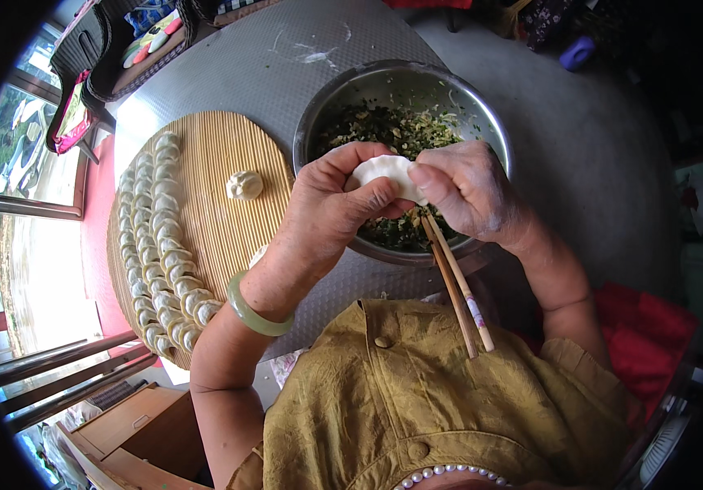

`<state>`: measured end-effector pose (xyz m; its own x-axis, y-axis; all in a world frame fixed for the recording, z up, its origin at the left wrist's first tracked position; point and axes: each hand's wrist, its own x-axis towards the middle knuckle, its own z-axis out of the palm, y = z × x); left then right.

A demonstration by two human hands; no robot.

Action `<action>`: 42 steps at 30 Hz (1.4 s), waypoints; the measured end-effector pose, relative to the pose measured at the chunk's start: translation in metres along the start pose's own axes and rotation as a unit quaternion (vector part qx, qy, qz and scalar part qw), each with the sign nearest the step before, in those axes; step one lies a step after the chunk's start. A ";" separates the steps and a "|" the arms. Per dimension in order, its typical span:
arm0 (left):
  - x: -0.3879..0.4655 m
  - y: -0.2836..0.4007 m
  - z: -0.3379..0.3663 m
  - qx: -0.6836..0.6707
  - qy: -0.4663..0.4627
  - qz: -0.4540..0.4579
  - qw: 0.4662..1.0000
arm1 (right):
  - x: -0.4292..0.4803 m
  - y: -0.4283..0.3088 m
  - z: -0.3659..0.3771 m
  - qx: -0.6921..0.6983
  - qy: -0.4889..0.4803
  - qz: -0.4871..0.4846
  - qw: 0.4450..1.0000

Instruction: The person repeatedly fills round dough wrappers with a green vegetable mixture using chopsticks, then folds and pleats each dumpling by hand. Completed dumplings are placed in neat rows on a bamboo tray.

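Between my two hands is a white half-moon dumpling with a folded edge. My left hand holds its left side, thumb across the front. Fingers of my right hand pinch its right end. Both hands are over a large steel bowl of chopped green and pale filling. A pair of chopsticks leans out over the bowl's near rim, tips in the filling. To the left, a round slatted mat bears curved rows of dumplings and one separate, rounder dough piece. My left forearm partly hides another white piece.
Mat and bowl stand on a grey textured table with flour smears near its far end. Wicker chairs with cushions stand beyond, at upper left. A wooden cabinet is at lower left, a red cloth at right.
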<state>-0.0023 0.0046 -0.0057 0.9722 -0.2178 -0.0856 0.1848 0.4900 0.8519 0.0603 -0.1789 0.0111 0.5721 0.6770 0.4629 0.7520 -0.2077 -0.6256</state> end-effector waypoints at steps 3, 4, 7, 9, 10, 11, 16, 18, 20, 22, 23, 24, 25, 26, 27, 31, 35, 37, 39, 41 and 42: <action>0.000 0.001 0.004 -0.026 0.012 -0.004 1.000 | 0.002 0.001 0.001 -0.061 0.034 -0.034 0.997; -0.001 0.000 0.004 -0.041 0.007 0.000 0.999 | 0.002 0.001 0.001 -0.054 0.039 -0.025 0.997; 0.000 -0.001 0.006 -0.082 0.011 -0.001 0.997 | 0.002 0.000 0.001 -0.011 0.056 0.007 0.998; 0.002 -0.002 0.008 -0.105 0.018 -0.001 0.994 | 0.002 -0.003 0.003 0.052 0.067 0.035 0.996; 0.002 -0.003 0.008 -0.116 0.019 0.001 0.993 | 0.001 -0.004 0.003 0.024 0.070 0.019 0.997; 0.002 -0.004 0.008 -0.126 0.019 0.002 0.992 | 0.001 -0.004 0.003 -0.004 0.074 0.003 0.997; -0.001 -0.002 0.011 -0.180 -0.001 -0.032 0.983 | 0.002 -0.001 0.004 -0.098 0.108 -0.062 0.987; -0.003 -0.002 0.010 -0.180 -0.015 -0.032 0.983 | 0.002 0.001 0.005 -0.092 0.116 -0.054 0.987; -0.004 -0.002 0.007 -0.160 -0.024 -0.013 0.987 | 0.000 0.002 -0.002 0.010 0.055 0.023 0.998; -0.003 0.004 0.009 -0.079 0.016 -0.014 0.997 | 0.005 0.004 -0.007 0.073 0.049 0.035 0.996; 0.000 0.007 0.010 -0.038 0.039 -0.014 0.998 | 0.005 0.001 -0.014 0.065 0.031 0.098 0.993; 0.006 0.008 0.009 0.086 0.023 0.034 0.995 | 0.007 -0.002 -0.016 -0.006 0.042 0.046 0.998; 0.012 0.005 0.009 0.201 0.019 0.098 0.974 | 0.008 -0.004 -0.015 -0.047 0.032 0.028 0.998; 0.016 0.002 0.012 0.265 0.013 0.147 0.953 | 0.009 -0.006 -0.014 -0.086 0.023 0.008 0.996; 0.021 -0.001 0.015 0.331 0.002 0.190 0.924 | 0.007 -0.007 -0.013 -0.098 -0.003 0.024 0.995; 0.027 0.005 0.030 0.495 0.031 0.288 0.819 | 0.012 -0.016 -0.009 -0.074 -0.056 0.148 0.985; 0.024 0.002 0.032 0.624 0.080 0.355 0.691 | 0.011 0.003 -0.002 -0.002 0.006 0.129 0.992; 0.026 -0.005 0.036 0.651 0.112 0.396 0.638 | 0.011 0.015 -0.001 0.167 0.032 0.154 0.973; 0.022 -0.005 0.040 0.674 0.152 0.401 0.602 | 0.019 0.011 0.000 0.254 0.051 0.190 0.947; 0.015 -0.001 0.039 0.696 0.140 0.373 0.597 | 0.034 -0.004 0.000 0.437 0.053 0.290 0.850; 0.012 0.001 0.037 0.692 0.159 0.393 0.584 | 0.039 -0.008 0.004 0.456 0.048 0.286 0.841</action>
<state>0.0040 -0.0285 0.0128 0.6965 -0.1088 0.7092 -0.4163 -0.8663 0.2760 0.0749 -0.1485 0.0320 0.8114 0.5817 -0.0573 -0.1954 0.1776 -0.9645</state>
